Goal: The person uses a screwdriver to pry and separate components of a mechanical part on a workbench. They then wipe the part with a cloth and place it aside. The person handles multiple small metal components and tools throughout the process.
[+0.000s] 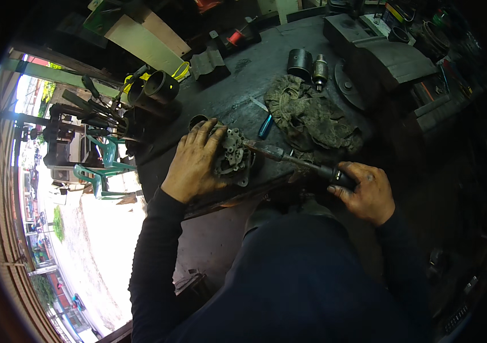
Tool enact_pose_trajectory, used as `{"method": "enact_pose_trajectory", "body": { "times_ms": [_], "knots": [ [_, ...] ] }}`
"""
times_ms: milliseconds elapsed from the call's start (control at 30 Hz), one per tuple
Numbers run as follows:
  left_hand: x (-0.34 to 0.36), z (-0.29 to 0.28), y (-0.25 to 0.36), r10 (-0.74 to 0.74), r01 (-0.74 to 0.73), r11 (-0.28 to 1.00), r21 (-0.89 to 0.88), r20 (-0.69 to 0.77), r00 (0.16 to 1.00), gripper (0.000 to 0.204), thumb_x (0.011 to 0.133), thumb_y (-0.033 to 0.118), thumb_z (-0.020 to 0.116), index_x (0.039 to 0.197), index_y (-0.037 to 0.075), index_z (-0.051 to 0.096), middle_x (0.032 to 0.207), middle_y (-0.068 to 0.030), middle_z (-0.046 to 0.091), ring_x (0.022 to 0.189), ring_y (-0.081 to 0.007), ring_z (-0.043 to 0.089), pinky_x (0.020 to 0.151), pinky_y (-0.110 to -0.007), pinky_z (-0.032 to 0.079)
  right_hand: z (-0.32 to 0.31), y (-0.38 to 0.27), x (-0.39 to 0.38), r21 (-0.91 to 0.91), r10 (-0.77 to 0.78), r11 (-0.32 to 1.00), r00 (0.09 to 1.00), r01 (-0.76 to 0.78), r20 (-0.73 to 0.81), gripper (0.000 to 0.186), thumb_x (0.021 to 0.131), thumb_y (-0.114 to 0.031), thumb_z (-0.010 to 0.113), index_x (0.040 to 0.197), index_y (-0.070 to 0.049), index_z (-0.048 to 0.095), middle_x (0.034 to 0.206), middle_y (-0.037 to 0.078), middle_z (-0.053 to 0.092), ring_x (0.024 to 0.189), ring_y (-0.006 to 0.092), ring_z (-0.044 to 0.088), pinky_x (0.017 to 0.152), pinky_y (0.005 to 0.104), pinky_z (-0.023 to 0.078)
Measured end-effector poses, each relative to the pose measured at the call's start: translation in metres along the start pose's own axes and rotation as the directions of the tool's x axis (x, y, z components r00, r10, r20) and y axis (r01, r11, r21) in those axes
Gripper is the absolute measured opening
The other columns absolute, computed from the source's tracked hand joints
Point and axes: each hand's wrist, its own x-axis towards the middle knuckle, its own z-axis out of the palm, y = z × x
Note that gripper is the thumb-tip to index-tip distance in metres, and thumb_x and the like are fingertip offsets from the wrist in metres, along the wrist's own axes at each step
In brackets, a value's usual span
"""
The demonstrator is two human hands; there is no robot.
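Rag [312, 117] lies crumpled on the workbench [229, 94]; left of it, the left hand [197, 155] curls over a metal motor housing [233, 151]; below it, the right hand [369, 193] wraps around a black-handled tool [299, 162], its tip at the motor housing; beyond it stands an armature [319, 71]

Left grip [199, 157] arched, right grip [371, 192] curled

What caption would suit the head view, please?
Left hand gripping a metal part, right hand pointing a black-handled tool at it, beside a workbench.
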Motion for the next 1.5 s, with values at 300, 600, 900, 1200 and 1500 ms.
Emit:
{"method": "enact_pose_trajectory", "body": {
  "times_ms": [300,600,900,1200,1500],
  "knots": [
    [0.023,-0.011,-0.009,0.067,-0.071,0.997,0.029,0.109,0.992,0.107,0.058,0.034,0.101,0.153,0.014,0.056,0.152,-0.0161,0.055,0.149,-0.0424,0.049,0.123,-0.055,0.041,0.001,0.001,0.007,0.009,-0.002,1.000,0.999,0.002,0.047,0.050,0.084,-0.032,0.092,0.121,-0.002,0.077,0.104,0.014,0.082,0.080,0.0306,0.079,0.076,0.0412,0.063],
    [0.030,-0.023,-0.018,0.134,-0.125,0.990,-0.059,0.196,0.971,0.108,0.059,0.031,0.101,0.155,0.014,0.054,0.155,-0.0172,0.054,0.151,-0.0448,0.046,0.126,-0.057,0.039,-0.017,0.004,0.030,-0.017,-0.056,0.998,0.993,0.058,0.108,0.048,0.085,-0.028,0.091,0.122,-0.001,0.078,0.110,0.017,0.082,0.089,0.0342,0.081,0.081,0.0411,0.064],
    [0.031,-0.035,-0.030,0.232,-0.248,0.969,0.008,0.333,0.914,0.119,0.064,0.035,0.101,0.167,0.020,0.043,0.165,-0.0154,0.049,0.156,-0.0442,0.044,0.126,-0.062,0.038,-0.027,0.015,0.056,0.024,-0.065,0.998,0.974,0.061,0.216,0.050,0.084,-0.029,0.093,0.122,0.000,0.078,0.110,0.019,0.082,0.096,0.0359,0.081,0.085,0.0424,0.064],
    [0.041,-0.032,-0.048,0.323,-0.414,0.896,0.160,0.403,0.856,0.123,0.064,0.034,0.102,0.169,0.015,0.041,0.167,-0.0159,0.048,0.159,-0.0394,0.041,0.129,-0.058,0.036,-0.027,0.009,0.049,-0.046,-0.131,0.989,0.979,0.140,0.157,0.049,0.084,-0.030,0.093,0.120,0.000,0.078,0.110,0.018,0.081,0.098,0.0357,0.080,0.085,0.0439,0.063],
    [0.053,-0.031,-0.050,0.444,-0.494,0.869,0.037,0.381,0.811,0.124,0.062,0.037,0.103,0.165,0.005,0.043,0.163,-0.0178,0.052,0.155,-0.0394,0.046,0.127,-0.055,0.038,-0.028,-0.003,0.040,-0.048,-0.045,0.997,0.987,0.053,0.155,0.049,0.084,-0.029,0.093,0.121,-0.001,0.078,0.110,0.018,0.081,0.095,0.0371,0.080,0.082,0.0431,0.063]
  ]
}}
